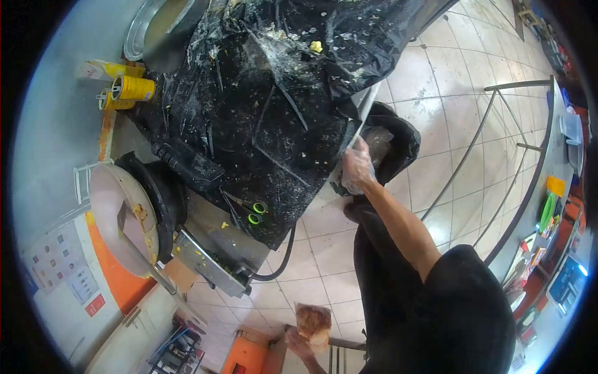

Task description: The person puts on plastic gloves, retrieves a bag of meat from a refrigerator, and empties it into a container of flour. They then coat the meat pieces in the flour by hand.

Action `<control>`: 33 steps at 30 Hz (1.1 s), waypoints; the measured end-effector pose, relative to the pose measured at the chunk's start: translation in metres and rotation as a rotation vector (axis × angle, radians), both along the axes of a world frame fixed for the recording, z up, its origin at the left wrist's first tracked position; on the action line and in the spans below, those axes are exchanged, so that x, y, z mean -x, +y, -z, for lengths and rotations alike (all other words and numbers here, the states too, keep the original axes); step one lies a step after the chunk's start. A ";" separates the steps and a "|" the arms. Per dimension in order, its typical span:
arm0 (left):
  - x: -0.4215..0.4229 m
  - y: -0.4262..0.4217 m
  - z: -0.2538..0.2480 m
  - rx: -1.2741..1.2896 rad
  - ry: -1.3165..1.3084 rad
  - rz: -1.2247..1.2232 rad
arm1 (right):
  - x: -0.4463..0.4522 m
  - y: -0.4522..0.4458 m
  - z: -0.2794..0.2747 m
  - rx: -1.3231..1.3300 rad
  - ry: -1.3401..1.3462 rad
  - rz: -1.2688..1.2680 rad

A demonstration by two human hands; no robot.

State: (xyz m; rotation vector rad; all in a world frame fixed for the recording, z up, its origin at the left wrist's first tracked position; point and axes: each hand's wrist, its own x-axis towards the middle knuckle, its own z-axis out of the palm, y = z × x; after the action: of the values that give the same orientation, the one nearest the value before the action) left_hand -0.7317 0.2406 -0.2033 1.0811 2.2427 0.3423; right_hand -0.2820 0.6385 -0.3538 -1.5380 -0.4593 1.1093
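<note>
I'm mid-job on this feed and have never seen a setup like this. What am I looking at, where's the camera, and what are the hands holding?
There is no robot: these are a person's own bare arms. The single picture comes from a camera worn on the head, looking forward and down, and its wide lens bends the edges.

The large dark surface is a black plastic sheet, smeared white and dotted with crumbs. Scissors with green handles lie on it, and yellow tins stand beyond.

The left hand, low in the picture, holds a clear packet with reddish-brown contents. The right hand is at the sheet's edge, beside an open black bag; whether its grip is closed is unclear.
</note>
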 end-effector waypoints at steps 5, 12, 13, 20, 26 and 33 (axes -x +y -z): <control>-0.071 0.105 0.027 -0.036 -0.548 -0.101 | -0.025 -0.093 0.003 0.062 -0.016 0.197; -0.197 0.256 0.060 -0.068 -0.634 0.238 | -0.050 -0.148 -0.046 -0.070 0.080 0.236; -0.206 0.268 0.078 -0.087 -0.695 0.241 | -0.055 -0.156 -0.038 -0.104 -0.020 0.190; -0.282 0.346 0.098 -0.091 -0.755 0.244 | -0.086 -0.183 -0.080 0.082 -0.055 0.078; -0.327 0.362 0.116 -0.401 -0.988 -0.208 | -0.148 -0.195 -0.095 -0.017 -0.094 0.024; -0.400 0.315 0.090 -0.080 -0.934 -0.319 | -0.292 -0.200 -0.130 0.153 -0.093 -0.127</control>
State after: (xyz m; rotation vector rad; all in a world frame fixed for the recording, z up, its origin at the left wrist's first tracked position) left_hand -0.3320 0.5559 -0.2935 0.4235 1.5336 0.8689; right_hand 0.0102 0.4382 -0.2242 -1.7197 -0.5519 1.1962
